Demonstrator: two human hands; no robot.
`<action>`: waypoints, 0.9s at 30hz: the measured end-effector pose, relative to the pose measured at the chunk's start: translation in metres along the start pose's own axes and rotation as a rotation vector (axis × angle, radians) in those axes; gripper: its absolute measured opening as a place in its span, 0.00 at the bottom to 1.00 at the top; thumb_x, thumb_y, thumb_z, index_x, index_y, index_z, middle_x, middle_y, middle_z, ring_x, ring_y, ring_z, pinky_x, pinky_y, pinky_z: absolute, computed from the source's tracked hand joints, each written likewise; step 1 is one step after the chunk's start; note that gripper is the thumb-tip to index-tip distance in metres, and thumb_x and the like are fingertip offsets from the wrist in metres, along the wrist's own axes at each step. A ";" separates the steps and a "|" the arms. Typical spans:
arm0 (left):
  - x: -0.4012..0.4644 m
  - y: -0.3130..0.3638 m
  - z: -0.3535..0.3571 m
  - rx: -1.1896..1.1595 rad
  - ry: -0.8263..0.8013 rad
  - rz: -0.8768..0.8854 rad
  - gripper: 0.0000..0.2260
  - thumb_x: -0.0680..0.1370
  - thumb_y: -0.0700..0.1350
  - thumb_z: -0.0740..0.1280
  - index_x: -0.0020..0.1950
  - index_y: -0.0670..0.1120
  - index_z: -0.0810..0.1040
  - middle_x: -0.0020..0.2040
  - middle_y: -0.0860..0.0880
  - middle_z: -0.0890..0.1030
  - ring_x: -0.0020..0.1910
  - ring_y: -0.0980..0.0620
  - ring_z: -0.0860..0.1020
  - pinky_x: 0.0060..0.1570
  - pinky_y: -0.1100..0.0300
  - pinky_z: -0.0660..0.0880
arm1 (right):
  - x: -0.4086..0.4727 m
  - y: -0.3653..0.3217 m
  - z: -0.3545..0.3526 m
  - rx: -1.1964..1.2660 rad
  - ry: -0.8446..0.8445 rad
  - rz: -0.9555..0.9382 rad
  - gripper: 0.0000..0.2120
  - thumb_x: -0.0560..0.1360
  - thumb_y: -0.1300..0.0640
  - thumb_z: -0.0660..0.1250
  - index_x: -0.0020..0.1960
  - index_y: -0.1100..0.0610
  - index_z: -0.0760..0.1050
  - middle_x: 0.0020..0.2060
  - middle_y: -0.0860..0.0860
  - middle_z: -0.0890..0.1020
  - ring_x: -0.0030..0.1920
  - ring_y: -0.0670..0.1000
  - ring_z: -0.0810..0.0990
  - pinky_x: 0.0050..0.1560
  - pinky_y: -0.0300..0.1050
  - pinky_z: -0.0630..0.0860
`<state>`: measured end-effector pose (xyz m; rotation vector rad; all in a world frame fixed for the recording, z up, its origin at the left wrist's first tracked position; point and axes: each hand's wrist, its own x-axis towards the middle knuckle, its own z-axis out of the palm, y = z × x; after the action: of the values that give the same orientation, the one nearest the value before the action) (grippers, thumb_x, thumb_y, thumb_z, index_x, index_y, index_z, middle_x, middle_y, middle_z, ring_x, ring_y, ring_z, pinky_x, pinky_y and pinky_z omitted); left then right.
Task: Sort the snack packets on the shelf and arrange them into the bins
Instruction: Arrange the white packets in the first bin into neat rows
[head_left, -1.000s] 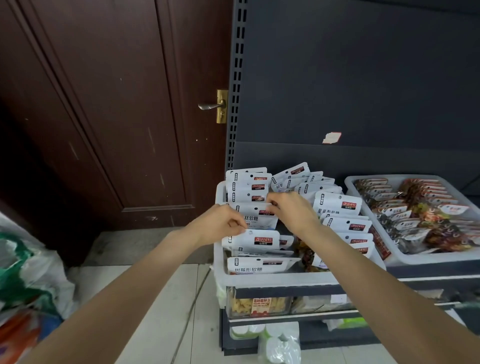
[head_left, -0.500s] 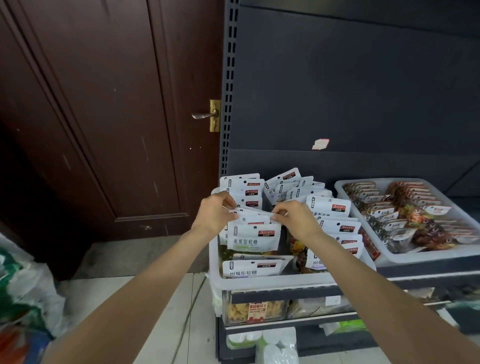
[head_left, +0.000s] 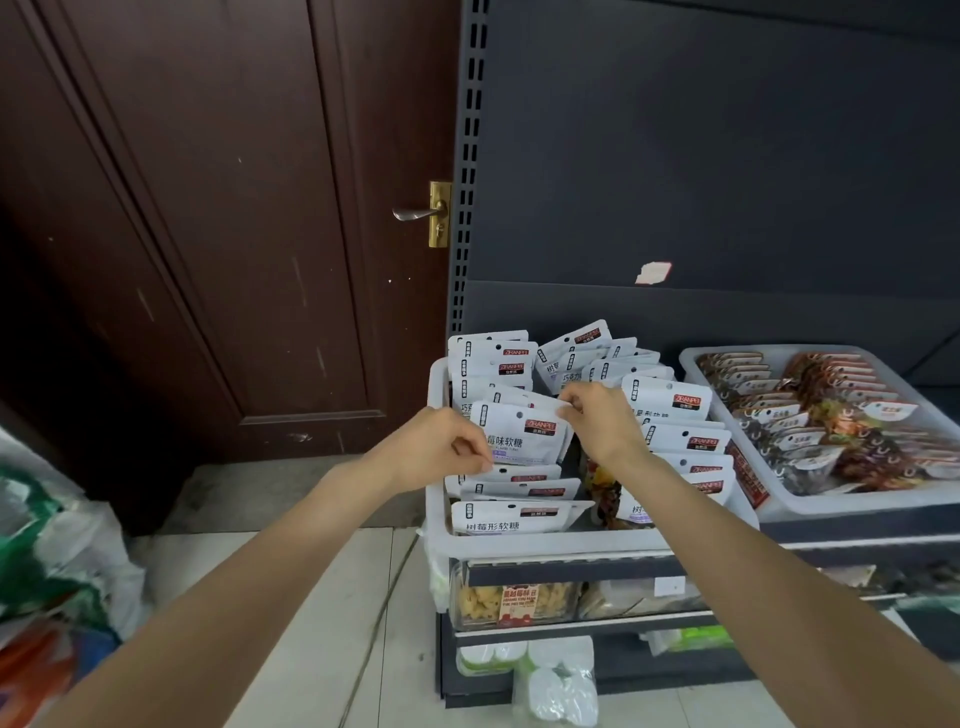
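Both hands work on one white snack packet (head_left: 522, 434), a flat pouch with a round hang hole near its top, a dark vertical strip at its upper left, a dark red brand patch at its upper right and large black Chinese characters across its middle above a small purple band. It stands upright in the left row of the near white bin (head_left: 545, 540), raised a little above the packets around it. The right hand (head_left: 605, 421) pinches its top right corner between thumb and fingertips, and the left hand (head_left: 441, 454) has its fingers curled at the packet's lower left edge, pinching there as far as can be seen. The bin sits on the dark shelf (head_left: 831, 532) and holds two rows of like white pouches (head_left: 675, 415), standing or leaning front to back, with a packet showing orange and dark contents tucked between the rows. The patches read ZIRANPEI on the clearer packets; the frontmost pouch (head_left: 511, 517) lies tilted forward with black characters along its lower edge. To the right, a second white bin (head_left: 852, 501) holds rows of dark brown and reddish packets with small white labels too small to read. Below the shelf lip a clear tub (head_left: 514, 603) of yellowish snacks carries a red and white label.
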<state>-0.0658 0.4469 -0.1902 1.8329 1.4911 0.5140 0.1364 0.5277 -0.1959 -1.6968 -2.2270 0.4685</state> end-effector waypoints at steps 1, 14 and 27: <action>0.003 -0.002 0.001 0.037 0.062 0.000 0.04 0.75 0.41 0.70 0.48 0.46 0.84 0.43 0.53 0.83 0.41 0.62 0.79 0.47 0.69 0.75 | -0.002 -0.001 -0.002 0.043 -0.045 -0.022 0.08 0.79 0.57 0.63 0.52 0.58 0.79 0.50 0.54 0.82 0.52 0.54 0.79 0.50 0.45 0.73; 0.012 -0.004 0.006 0.095 0.239 -0.002 0.05 0.75 0.40 0.69 0.48 0.48 0.83 0.43 0.53 0.82 0.45 0.57 0.80 0.54 0.56 0.77 | -0.016 -0.010 -0.018 0.167 -0.192 -0.073 0.19 0.77 0.50 0.65 0.66 0.54 0.72 0.63 0.52 0.76 0.63 0.54 0.73 0.59 0.44 0.68; 0.010 -0.015 0.012 0.182 0.248 0.035 0.11 0.75 0.40 0.69 0.57 0.49 0.79 0.59 0.51 0.75 0.60 0.52 0.72 0.62 0.59 0.69 | -0.021 0.003 -0.003 0.021 -0.126 -0.067 0.17 0.74 0.56 0.70 0.62 0.52 0.76 0.58 0.51 0.79 0.58 0.52 0.76 0.56 0.47 0.73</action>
<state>-0.0653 0.4541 -0.2109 1.9956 1.7215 0.6606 0.1460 0.5086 -0.1957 -1.6172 -2.3499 0.5958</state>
